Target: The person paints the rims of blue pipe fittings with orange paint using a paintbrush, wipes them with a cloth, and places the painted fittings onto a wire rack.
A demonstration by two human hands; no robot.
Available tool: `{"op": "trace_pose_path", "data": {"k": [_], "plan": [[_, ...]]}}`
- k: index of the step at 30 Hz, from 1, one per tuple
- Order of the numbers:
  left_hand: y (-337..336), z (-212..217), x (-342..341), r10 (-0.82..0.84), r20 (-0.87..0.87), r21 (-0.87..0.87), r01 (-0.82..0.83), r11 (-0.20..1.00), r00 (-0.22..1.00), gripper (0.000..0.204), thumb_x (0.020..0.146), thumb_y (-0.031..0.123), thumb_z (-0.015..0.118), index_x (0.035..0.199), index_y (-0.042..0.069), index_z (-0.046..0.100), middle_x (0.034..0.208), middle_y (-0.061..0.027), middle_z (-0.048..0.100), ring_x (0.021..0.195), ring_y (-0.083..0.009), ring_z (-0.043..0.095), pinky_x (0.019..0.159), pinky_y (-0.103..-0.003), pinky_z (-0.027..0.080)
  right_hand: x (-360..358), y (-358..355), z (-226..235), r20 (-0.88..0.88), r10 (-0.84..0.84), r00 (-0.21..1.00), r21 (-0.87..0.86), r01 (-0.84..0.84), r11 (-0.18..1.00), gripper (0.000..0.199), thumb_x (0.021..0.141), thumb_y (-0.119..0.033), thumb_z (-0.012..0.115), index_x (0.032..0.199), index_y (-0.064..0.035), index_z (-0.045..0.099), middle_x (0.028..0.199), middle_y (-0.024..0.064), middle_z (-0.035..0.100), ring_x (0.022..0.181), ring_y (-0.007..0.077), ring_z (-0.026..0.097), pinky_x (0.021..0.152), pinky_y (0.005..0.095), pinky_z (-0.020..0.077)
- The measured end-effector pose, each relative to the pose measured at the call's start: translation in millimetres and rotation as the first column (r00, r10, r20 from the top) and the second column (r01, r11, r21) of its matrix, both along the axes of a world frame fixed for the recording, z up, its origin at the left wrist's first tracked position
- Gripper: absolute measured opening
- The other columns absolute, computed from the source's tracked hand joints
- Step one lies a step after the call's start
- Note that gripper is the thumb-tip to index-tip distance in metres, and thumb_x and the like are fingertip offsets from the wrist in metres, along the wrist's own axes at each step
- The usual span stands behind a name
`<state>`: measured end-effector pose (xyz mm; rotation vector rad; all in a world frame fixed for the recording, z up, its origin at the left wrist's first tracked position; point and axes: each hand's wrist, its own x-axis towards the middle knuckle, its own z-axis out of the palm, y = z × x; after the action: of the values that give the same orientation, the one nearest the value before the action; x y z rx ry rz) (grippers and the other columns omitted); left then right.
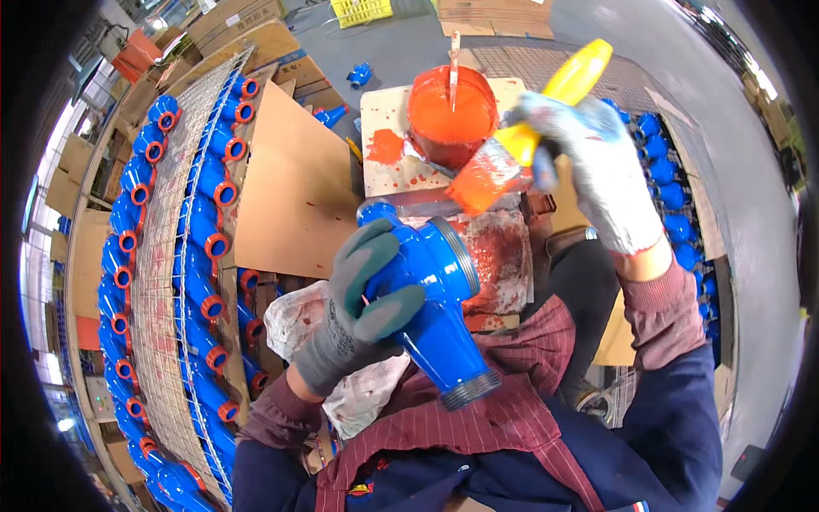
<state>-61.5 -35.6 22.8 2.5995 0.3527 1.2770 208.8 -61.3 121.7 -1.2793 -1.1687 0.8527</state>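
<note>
A glossy blue Y-shaped pipe fitting (431, 294) with bare threaded ends is gripped by my left hand (367, 282), in a grey and green glove, above my lap. My right hand (589, 158), in a white and blue glove, is closed round the yellow handle of a paintbrush (490, 175). Its wide bristles are coated in orange-red paint and hang just above the fitting, apart from it. Beyond the brush stands a round paint tub (444, 141) of orange paint with a stick (454, 64) in it, on a paint-spattered board (384, 111).
Rows of blue fittings with orange-red ends (200, 247) lie along a wire rack (153, 282) at the left. More blue fittings (678, 226) line the right. A cardboard sheet (294, 188) leans beside the left rack. A paint-stained cloth (299, 316) lies near my left wrist.
</note>
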Motion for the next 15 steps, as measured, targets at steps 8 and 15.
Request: {"op": "trace_pose_path", "data": {"k": [8,15], "plan": [[-4,-1,7,-0.089,-0.089,0.015,0.091,0.996,0.992,0.067,0.057,0.016,0.087,0.116,0.027,0.058,0.132,-0.0175,0.044,0.123,-0.0468,0.048,0.098,-0.057,0.048,-18,-7,8,0.452,0.051,0.891,-0.009,-0.053,0.999,0.032,0.091,-0.030,0.071,0.100,0.0004,0.065,0.072,0.0016,0.063,0.053,0.0040,0.054,0.048,0.0193,0.0396],[-22,-5,30,0.216,0.051,-0.380,-0.181,0.907,0.975,0.097,0.056,0.024,0.094,0.134,0.007,0.039,0.133,-0.0201,0.042,0.126,-0.0354,0.044,0.104,-0.046,0.039,-28,-47,-11,0.215,-0.037,0.976,0.202,-0.007,0.979,0.016,0.086,-0.007,0.070,0.098,-0.0007,0.062,0.086,0.0070,0.064,0.072,0.0154,0.059,0.067,0.0278,0.0447]]}}
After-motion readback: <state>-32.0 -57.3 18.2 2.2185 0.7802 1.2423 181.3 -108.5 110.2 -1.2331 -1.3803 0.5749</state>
